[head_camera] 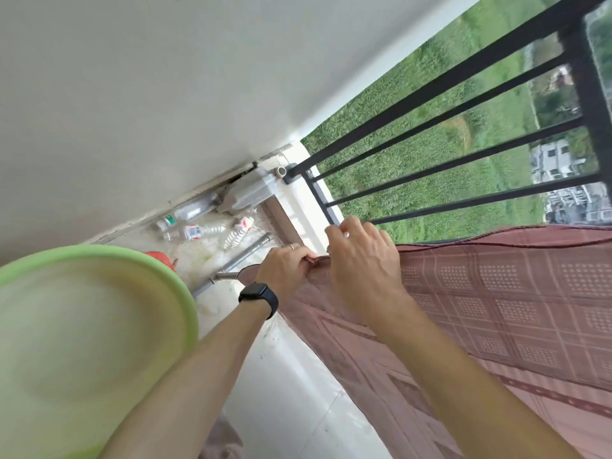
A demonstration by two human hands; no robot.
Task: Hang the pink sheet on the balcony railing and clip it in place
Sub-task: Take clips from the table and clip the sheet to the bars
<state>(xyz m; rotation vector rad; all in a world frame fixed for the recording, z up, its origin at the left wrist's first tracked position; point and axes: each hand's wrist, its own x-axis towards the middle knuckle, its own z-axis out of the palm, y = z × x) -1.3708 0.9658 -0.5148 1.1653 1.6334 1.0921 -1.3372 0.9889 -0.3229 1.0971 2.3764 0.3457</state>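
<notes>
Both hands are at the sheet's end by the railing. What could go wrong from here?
1. No clip shows on the sheet; if the left hand lets go of the corner it pinches, that end could slide off the railing and drop outside.
2. The green basin looks close to the left arm; a pull back might knock it.

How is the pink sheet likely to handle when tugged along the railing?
Probably floppy: the pink sheet sags and ripples over the railing. Likely light; the left hand pinches a bunched edge. No clip visible, so it may slide.
</notes>
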